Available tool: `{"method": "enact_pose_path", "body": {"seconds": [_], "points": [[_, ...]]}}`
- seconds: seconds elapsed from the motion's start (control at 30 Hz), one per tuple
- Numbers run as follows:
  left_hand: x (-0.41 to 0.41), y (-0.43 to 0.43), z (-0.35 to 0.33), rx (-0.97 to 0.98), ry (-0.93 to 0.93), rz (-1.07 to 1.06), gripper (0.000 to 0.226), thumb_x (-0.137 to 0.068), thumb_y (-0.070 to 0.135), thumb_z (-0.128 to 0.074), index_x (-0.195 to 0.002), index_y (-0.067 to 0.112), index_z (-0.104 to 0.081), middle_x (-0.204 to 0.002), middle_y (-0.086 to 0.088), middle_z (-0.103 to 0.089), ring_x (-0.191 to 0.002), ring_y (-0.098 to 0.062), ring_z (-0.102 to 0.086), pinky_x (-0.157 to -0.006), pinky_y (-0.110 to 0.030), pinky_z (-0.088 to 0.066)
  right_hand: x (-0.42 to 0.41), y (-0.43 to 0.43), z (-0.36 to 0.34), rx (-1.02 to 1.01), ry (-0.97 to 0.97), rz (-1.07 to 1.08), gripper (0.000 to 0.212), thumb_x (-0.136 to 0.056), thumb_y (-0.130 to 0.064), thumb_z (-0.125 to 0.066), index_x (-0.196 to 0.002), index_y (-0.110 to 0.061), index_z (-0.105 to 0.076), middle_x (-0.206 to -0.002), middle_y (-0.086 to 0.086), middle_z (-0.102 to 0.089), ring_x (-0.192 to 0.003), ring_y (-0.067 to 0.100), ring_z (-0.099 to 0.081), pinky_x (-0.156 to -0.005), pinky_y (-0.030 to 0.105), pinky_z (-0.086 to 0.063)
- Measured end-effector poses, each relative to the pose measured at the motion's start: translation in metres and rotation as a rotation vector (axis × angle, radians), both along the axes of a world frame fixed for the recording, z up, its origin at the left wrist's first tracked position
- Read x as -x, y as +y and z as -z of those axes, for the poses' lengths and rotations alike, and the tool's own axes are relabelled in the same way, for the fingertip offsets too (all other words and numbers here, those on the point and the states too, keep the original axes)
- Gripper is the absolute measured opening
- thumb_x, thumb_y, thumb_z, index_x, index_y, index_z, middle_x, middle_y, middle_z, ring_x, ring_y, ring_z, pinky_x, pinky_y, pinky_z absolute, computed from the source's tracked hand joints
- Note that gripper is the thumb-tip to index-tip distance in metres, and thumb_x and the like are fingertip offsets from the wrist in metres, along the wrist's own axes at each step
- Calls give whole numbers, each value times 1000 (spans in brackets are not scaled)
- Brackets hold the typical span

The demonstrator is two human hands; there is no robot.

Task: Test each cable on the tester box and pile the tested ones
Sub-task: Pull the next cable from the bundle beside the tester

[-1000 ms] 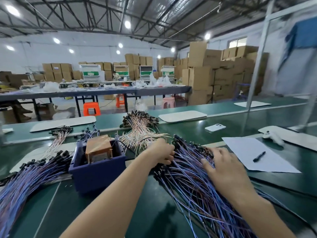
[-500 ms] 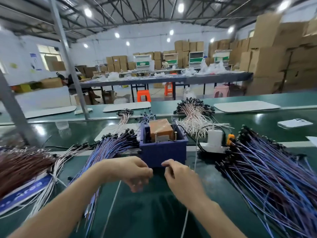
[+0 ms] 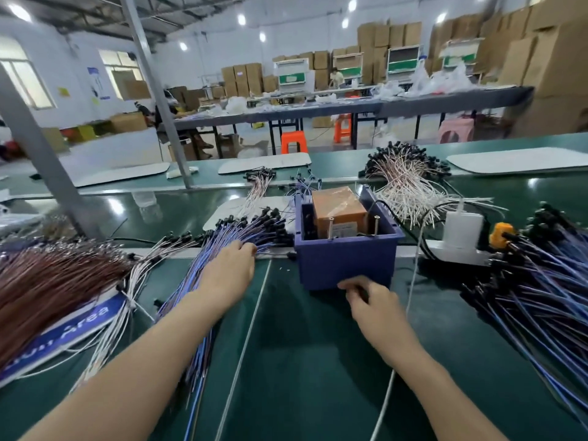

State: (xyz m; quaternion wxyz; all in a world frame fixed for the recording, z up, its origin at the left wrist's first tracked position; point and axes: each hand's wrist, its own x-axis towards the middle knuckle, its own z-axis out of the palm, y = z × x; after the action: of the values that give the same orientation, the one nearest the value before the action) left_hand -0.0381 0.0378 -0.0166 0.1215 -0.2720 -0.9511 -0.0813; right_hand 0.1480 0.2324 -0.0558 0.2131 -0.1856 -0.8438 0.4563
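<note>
1. The left hand (image 3: 227,275) has swung away from the middle of the green table (image 3: 302,361) and now rests on the pile of blue cables (image 3: 251,226) just left of the tester box (image 3: 345,262). Its fingers lie loose on the wires, with nothing visibly clamped.
2. That likely means one cable has been through its test and is being laid with the finished ones – this pile is where the tested work sits.
3. The right hand (image 3: 374,302) stays at the foot of the box's near wall with its fingers curled. Whether they pinch a wire end or nothing cannot be told.
4. Half a second back, both hands were close together in front of the box. Now they are well apart.
5. A full second back, both were buried in the big heap of blue cables (image 3: 541,281) on the right – probably the untested stock, which no hand touches now.
</note>
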Motion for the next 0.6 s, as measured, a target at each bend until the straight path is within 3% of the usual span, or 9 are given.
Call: {"method": "enact_pose_path", "body": {"seconds": [0.13,0.23,0.37,0.47,0.6], "points": [[5,22,28,323,193,9,51,-98,6,-50,-146,19,-40,-143,-3,-47,-128,-28,-46,-101,-38,-37,2,4,4,79,7,6,29,-100,-22,-50,-93,-43,-67,-63,-21,-64,-60,14,-59,-47,19,-40],[12,31,34,314,255,-41,49,-96,6,-52,-142,18,-43,-137,-4,-51,-127,-29,-47,-101,-39,-37,4,9,9,130,45,3,29,-100,-21,-49,-93,-42,-68,-59,-12,-62,-53,9,-55,-47,20,-41],[17,35,32,343,302,-67,28,-97,7,-48,-121,18,-56,-124,-5,-56,-119,-28,-49,-96,-38,-37,4,10,13,201,72,-26,28,-101,-24,-47,-95,-42,-68,-61,-8,-63,-52,4,-54,-46,17,-40],[17,34,16,192,302,-98,22,-98,10,-49,-117,14,-59,-119,-8,-61,-112,-29,-53,-93,-37,-40,1,10,11,298,116,-39,31,-102,-22,-48,-95,-44,-69,-61,-5,-63,-48,6,-49,-46,21,-39],[17,29,-51,-440,269,-119,26,-104,18,-45,-119,2,-60,-114,-18,-62,-100,-32,-58,-89,-43,-49,-7,13,4,515,229,-30,33,-102,-17,-49,-93,-38,-73,-59,-1,-58,-45,10,-44,-41,19,-35]]}}
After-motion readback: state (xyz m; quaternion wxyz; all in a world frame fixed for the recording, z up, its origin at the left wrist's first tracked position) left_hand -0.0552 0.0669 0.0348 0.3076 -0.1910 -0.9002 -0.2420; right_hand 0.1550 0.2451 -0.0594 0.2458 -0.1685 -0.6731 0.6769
